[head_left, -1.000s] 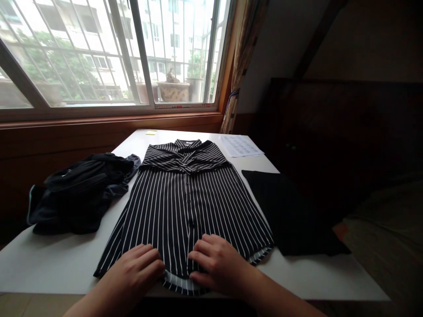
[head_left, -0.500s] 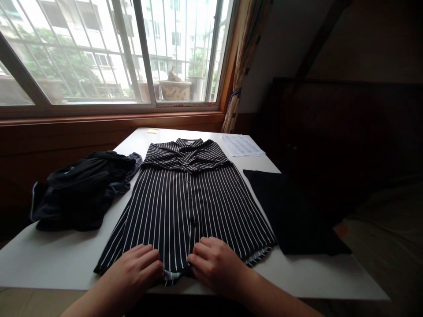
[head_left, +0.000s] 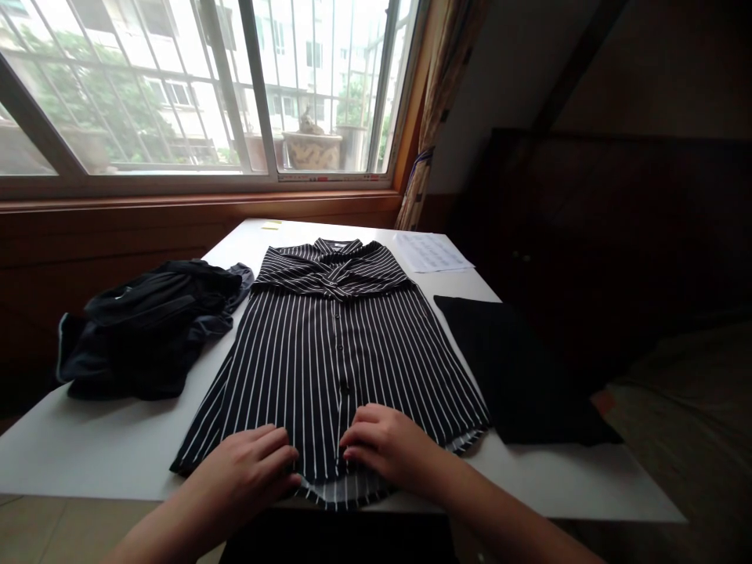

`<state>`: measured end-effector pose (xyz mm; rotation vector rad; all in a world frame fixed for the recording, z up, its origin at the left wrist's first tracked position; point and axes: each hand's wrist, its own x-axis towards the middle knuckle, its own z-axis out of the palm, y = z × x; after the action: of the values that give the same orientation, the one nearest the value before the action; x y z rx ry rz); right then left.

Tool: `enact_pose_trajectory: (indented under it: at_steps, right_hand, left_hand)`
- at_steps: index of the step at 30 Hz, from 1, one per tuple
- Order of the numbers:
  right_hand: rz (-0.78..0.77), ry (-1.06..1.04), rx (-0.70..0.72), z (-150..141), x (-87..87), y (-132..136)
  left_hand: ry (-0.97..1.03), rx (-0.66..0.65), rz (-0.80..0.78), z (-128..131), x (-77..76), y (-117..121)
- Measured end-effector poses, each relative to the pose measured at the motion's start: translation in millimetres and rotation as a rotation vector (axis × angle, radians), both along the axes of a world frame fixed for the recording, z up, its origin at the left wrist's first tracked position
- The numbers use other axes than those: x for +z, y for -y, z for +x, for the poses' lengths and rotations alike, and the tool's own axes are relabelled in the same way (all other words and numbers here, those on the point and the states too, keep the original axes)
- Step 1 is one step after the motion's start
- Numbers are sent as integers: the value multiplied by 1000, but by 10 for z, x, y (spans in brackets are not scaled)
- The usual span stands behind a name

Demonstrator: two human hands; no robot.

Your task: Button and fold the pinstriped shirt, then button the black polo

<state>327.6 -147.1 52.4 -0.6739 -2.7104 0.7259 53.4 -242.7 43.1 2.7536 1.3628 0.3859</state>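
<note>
A black shirt with white stripes (head_left: 294,352) lies front up on the white table, its collar at the far end. Both sleeves cross over the chest, and a button placket runs down the middle. My left hand (head_left: 252,466) is at the lower hem, left of the placket, fingers bent and slightly apart. Just right of the placket, my right hand (head_left: 391,450) rests above the hem with loosely curled, parted fingers. Between and below the hands shows the curved back hem with its paler inside. Palms and some fingertips are hidden.
To the left, a heap of dark clothes (head_left: 146,329) lies on the table (head_left: 76,439). A flat black cloth (head_left: 522,376) is on the right. Printed paper sheets (head_left: 433,252) and a yellow note (head_left: 271,225) lie at the far end, below the window.
My fingers have loosened from the hem. The right hand has risen slightly up the shirt, so more of the back hem's inside shows. The view has shifted a little.
</note>
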Motion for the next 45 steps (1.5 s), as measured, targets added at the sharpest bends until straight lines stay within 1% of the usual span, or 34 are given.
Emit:
enact_pose_trajectory:
  at_steps: [4,9,13,17,22,25,28,30,35,39,42,45]
  right_hand:
    - [64,26,42,34,14,14]
    - [186,33,113,26,-8,53]
    - [323,33,155,-29,-52,91]
    - [423,65,179,-61,-31,123]
    - [432,96,162,-62,25,163]
    - [454,103,153,-75,39,194]
    - [506,112,140,-94,42,222]
    - [528,117,125,-103,44,231]
    - [493,95,78,-109,39,217]
    - [505,73,67,-102,17,209]
    - [520,48,68,-66,18,212]
    - [535,27,63,-7,44,209]
  left_hand:
    - [0,-50,11,134,58,-52]
    - [-3,-56,-50,217,136,-84]
    - [-22,-55,-81,199,103,-80]
    - [-29,-40,-71,138,30,-47]
    - [-14,10,-67,86,-27,-8]
    - [-13,-1,-49,104,-34,2]
    - [-26,-37,-45,142,-1,-1]
    - [-30,-33,-36,165,33,-6]
    - [3,-7,23,200,88,-9]
    - [38,8,77,203,105,5]
    - [35,31,110,118,93,46]
    - [4,105,161,-90,33,123]
